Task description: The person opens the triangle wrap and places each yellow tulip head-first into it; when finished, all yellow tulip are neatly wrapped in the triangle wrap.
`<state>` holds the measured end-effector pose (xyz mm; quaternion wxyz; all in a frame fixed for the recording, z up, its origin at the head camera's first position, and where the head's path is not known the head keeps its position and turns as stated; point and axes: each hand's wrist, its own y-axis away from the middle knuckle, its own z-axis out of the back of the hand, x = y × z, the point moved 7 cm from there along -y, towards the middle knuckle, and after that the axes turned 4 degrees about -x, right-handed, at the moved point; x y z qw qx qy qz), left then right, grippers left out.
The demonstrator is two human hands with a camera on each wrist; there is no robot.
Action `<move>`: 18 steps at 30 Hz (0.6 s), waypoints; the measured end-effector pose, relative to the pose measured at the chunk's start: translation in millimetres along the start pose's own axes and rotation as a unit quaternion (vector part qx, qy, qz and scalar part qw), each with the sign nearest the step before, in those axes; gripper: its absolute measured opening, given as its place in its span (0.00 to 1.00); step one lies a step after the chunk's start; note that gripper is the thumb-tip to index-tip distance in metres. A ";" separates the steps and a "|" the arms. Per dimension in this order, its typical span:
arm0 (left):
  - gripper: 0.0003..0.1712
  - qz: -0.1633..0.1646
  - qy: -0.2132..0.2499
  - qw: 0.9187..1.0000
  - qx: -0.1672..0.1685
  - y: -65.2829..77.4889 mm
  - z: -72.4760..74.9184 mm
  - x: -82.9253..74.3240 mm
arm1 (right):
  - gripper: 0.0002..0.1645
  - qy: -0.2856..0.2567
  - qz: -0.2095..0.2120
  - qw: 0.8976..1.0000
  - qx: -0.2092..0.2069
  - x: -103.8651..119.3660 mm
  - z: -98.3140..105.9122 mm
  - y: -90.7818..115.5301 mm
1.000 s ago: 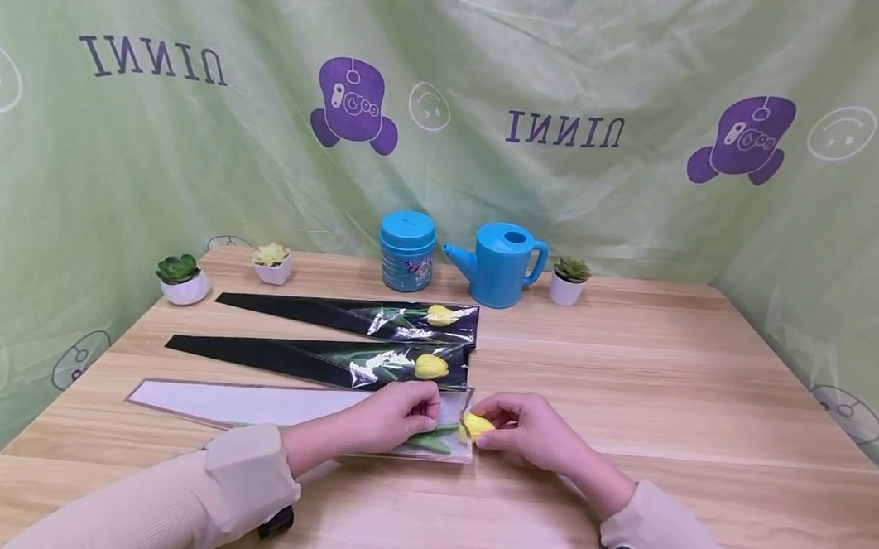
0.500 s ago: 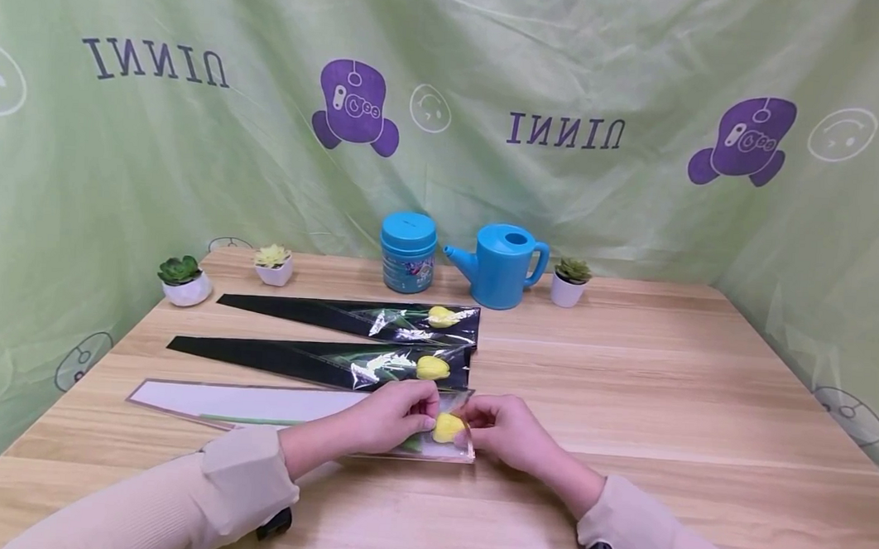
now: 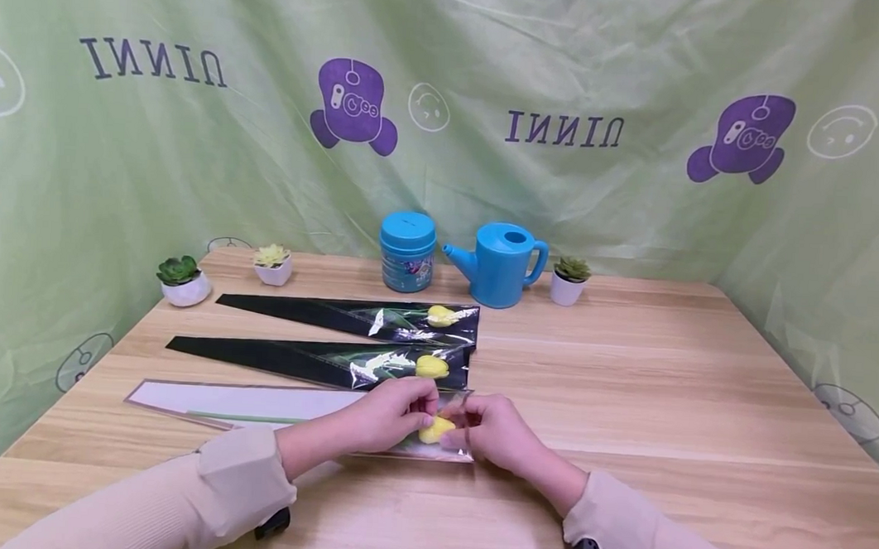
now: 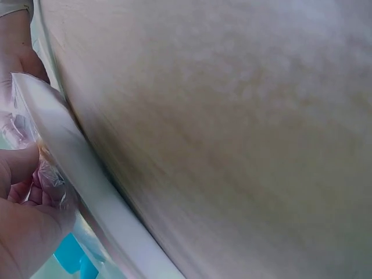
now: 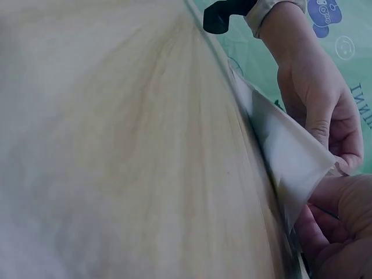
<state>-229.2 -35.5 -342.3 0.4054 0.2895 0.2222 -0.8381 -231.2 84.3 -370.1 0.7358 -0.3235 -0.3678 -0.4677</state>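
Note:
A yellow tulip point(image 3: 434, 429) lies inside a clear-fronted, white-backed flower sleeve point(image 3: 254, 399), its bloom near the wide right end and its green stem running left. My left hand point(image 3: 395, 417) pinches the sleeve's clear film just left of the bloom; the left wrist view shows crinkled film point(image 4: 55, 180) between thumb and fingers. My right hand point(image 3: 506, 434) reaches into the sleeve's mouth, thumb and fingers around the bloom. In the right wrist view the sleeve's pale back point(image 5: 290, 151) lifts in front of both hands, and the right fingers point(image 5: 317, 232) are curled.
Two black sleeves, the nearer point(image 3: 256, 354) and the farther point(image 3: 289, 306), lie behind, each with a yellow tulip. Along the back stand a blue jar point(image 3: 406, 256), a blue watering can point(image 3: 498, 265) and small potted succulents point(image 3: 569, 283). A green printed curtain point(image 3: 445, 167) surrounds the wooden table point(image 3: 664, 402).
My right hand has moved left, and the tulip has slid left with it from the sleeve's mouth further inside. The left hand has stayed nearly still on the film.

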 end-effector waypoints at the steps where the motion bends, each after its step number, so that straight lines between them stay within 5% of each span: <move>1: 0.08 -0.001 0.000 1.000 -0.002 -0.1 0.7 -0.4 | 0.14 0.000 0.001 1.000 -0.002 0.1 -0.9 -0.6; 12: 0.09 -0.006 0.004 1.000 -0.004 0.8 2.0 -1.9 | 0.16 -0.025 -0.011 1.000 0.011 1.8 -12.3 -4.7; 18: 0.08 -0.002 0.005 1.000 0.004 1.8 2.1 -0.5 | 0.18 -0.032 -0.046 0.997 0.047 -2.1 -2.6 1.1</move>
